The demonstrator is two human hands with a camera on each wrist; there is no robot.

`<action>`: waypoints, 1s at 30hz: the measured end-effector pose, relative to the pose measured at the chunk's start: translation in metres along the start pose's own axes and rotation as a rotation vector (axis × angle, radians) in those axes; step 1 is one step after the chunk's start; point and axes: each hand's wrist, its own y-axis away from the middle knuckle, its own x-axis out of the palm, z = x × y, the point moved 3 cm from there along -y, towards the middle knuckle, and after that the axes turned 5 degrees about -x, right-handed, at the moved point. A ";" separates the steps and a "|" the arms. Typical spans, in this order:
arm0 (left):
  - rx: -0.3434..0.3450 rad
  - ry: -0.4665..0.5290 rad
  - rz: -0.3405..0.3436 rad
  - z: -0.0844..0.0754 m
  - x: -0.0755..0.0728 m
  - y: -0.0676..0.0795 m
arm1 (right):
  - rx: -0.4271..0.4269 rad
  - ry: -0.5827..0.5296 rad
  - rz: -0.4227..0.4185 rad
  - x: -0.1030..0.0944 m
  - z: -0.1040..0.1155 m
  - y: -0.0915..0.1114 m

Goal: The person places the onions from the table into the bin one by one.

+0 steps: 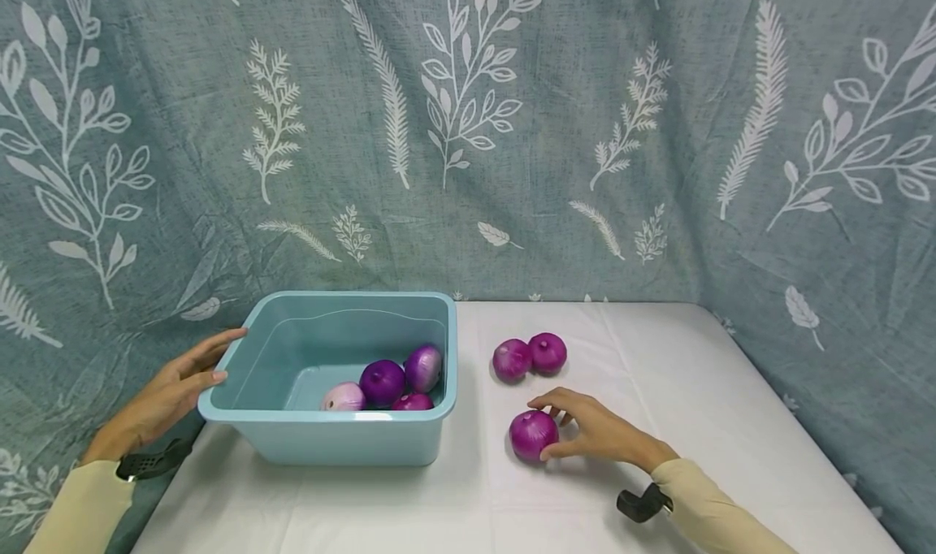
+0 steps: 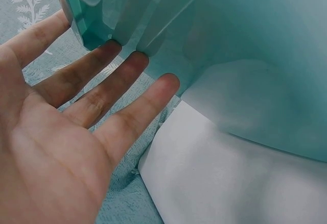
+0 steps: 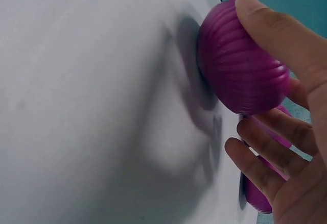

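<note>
Right hand [image 1: 601, 432] pinches an onion [image 1: 533, 435] on the table [image 1: 541, 517], right of the bin [image 1: 351, 440].
Its thumb and forefinger straddle the onion; left hand [image 1: 170, 387], fingers nearly straight, touches the bin's side.

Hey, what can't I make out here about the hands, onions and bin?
- Head view: undersides of the binned onions, hidden by the blue bin's front wall and one another.
- Left wrist view: most of the left hand's thumb, cut off by the picture's edge.
- Right wrist view: the right hand's index fingertip, hidden behind the near onion.
- Right wrist view: parts of the far onions, hidden by the fingers.
</note>
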 end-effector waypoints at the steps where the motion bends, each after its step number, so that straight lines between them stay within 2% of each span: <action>1: 0.004 0.006 -0.001 0.000 0.000 0.000 | 0.003 0.001 0.001 0.000 0.000 0.000; 11: 0.030 0.016 -0.006 -0.001 0.000 -0.001 | 0.007 -0.028 -0.001 0.003 -0.003 0.003; 19: 0.017 0.005 -0.013 -0.002 0.002 0.000 | -0.021 -0.028 -0.014 0.004 -0.004 0.004; 30: 0.029 -0.009 0.000 -0.002 0.002 0.000 | -0.045 -0.036 -0.051 -0.007 0.002 -0.001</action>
